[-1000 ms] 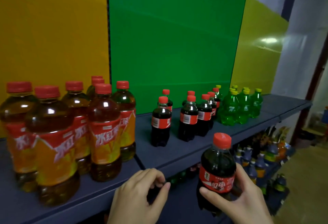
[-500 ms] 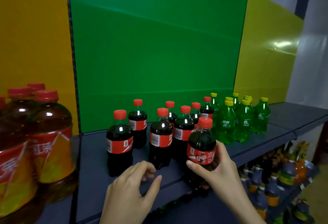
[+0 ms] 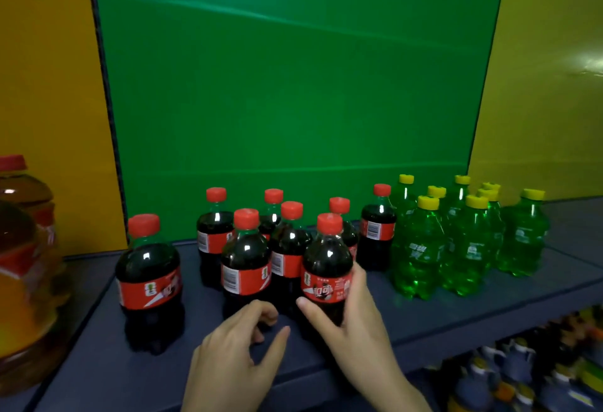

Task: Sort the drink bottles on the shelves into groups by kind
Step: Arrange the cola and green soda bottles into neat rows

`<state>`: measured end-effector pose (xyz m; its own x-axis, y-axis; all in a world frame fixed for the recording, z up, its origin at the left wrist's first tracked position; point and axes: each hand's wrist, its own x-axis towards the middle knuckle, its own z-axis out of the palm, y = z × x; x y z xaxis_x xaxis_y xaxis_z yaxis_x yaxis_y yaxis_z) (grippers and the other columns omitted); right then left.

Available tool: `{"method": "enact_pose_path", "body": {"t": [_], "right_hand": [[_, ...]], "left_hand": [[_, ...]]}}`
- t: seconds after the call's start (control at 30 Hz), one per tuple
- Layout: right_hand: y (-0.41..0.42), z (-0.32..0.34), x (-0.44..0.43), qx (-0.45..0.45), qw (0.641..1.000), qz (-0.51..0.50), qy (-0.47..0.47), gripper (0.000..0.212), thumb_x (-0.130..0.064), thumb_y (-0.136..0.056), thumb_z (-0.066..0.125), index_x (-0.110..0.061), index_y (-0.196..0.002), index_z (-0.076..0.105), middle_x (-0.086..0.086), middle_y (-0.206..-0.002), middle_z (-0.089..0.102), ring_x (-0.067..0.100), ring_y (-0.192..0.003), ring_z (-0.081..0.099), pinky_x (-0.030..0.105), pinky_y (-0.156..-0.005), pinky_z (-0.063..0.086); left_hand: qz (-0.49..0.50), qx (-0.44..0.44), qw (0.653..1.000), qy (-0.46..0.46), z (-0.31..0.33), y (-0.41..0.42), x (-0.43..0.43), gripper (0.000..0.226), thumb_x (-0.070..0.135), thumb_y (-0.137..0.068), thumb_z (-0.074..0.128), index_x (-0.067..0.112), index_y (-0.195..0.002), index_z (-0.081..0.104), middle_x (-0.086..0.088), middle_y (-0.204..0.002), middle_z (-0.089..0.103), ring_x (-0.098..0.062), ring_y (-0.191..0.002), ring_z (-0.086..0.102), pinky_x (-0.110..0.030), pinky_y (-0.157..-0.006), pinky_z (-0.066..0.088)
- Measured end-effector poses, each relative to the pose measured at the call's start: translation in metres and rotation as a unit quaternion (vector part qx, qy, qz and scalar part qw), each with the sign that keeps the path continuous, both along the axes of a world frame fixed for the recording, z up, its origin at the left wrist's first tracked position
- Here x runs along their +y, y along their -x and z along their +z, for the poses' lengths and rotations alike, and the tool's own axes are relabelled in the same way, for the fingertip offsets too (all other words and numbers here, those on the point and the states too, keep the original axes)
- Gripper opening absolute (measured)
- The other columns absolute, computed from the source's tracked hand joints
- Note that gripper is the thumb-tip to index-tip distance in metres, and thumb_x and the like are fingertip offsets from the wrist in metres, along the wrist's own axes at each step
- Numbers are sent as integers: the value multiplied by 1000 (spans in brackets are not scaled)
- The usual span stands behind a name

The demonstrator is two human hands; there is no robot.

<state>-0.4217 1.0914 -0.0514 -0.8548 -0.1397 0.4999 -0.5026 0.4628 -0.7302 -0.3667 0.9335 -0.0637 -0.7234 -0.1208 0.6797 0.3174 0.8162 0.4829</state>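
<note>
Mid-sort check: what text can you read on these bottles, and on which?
"口可", partly covered, on the cola bottle in the right hand.
"雪碧" on the front green bottle.
Print on the other cola labels: too small to read.
Labels on the tea bottles, left: blurred.

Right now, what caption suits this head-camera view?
Right hand grips a cola bottle beside the other colas on the shelf; left hand empty nearby.

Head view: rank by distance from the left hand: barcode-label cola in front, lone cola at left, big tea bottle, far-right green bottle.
1. Barcode-label cola: just behind the left hand.
2. Lone cola: to its left, near the front.
3. Big tea bottle: far left edge.
4. Far-right green bottle: right end, further back.
</note>
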Motion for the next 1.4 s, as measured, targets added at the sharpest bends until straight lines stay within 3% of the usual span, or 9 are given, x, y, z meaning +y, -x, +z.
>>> {"method": "enact_pose_path", "body": {"t": [0.23,0.33,0.5,0.63,0.87,0.97,1.1,1.23,1.4], "right_hand": [[14,6,-18,48,992,7,-113,96,-83,-64,15,-26,-141,11,-13,-132,30,6,-125,34,25,-99,38],[23,6,-19,49,989,23,-139,91,-81,-70,23,-26,-141,13,-13,-133,32,6,-124,34,27,-99,38],[28,15,17,42,983,87,-154,60,-66,-83,38,-34,-134,31,-22,-126,38,0,-119,36,25,-94,39],[31,25,83,105,988,59,-99,41,-62,-77,39,-38,-107,56,-24,-104,58,-5,-103,53,18,-86,44],[57,47,228,157,986,-63,1,6,-27,-82,62,-30,-86,66,-15,-86,68,-1,-81,64,9,-71,45],[91,47,287,165,978,-126,19,17,-17,-83,67,-32,-88,59,-8,-87,65,5,-84,61,9,-74,44],[145,40,337,141,976,-165,2,50,-33,-71,74,-20,-110,45,0,-106,51,14,-99,52,16,-85,39],[189,35,367,12,1000,-23,-14,95,-57,-51,73,-33,-132,28,-12,-130,41,5,-116,46,26,-99,39],[221,27,383,-64,982,178,-15,77,-31,-61,84,-41,-121,38,-28,-108,60,-15,-101,54,5,-82,44]], "left_hand": [[79,-12,997,-2,1,8,19,25,59,-65,53,45,-86,48,31,-88,57,8,-73,55,-25,-54,52],[105,-18,994,3,-1,12,23,27,42,-69,70,45,-86,48,32,-94,55,8,-79,54,-20,-52,48],[81,27,996,-1,3,17,47,13,53,-68,49,42,-75,53,27,-78,59,12,-69,54,-8,-60,44],[-6,108,994,16,3,39,87,10,42,-73,54,34,-68,52,19,-62,50,7,-60,47,-8,-55,39],[-209,117,970,25,15,97,203,4,35,-80,55,34,-81,52,20,-78,53,5,-68,52,-11,-62,43],[-266,73,961,9,15,123,260,16,40,-83,52,33,-98,54,21,-94,55,2,-88,55,-15,-77,44],[-265,10,964,-35,7,158,327,53,53,-81,37,34,-131,37,24,-134,37,7,-125,36,-9,-101,29],[-160,-37,982,-97,-1,186,380,66,64,-71,25,50,-132,3,37,-143,6,18,-130,13,1,-99,13],[-39,-16,985,-169,-4,205,420,68,43,-83,36,48,-131,-12,34,-145,-6,17,-133,1,-1,-101,8]]}}
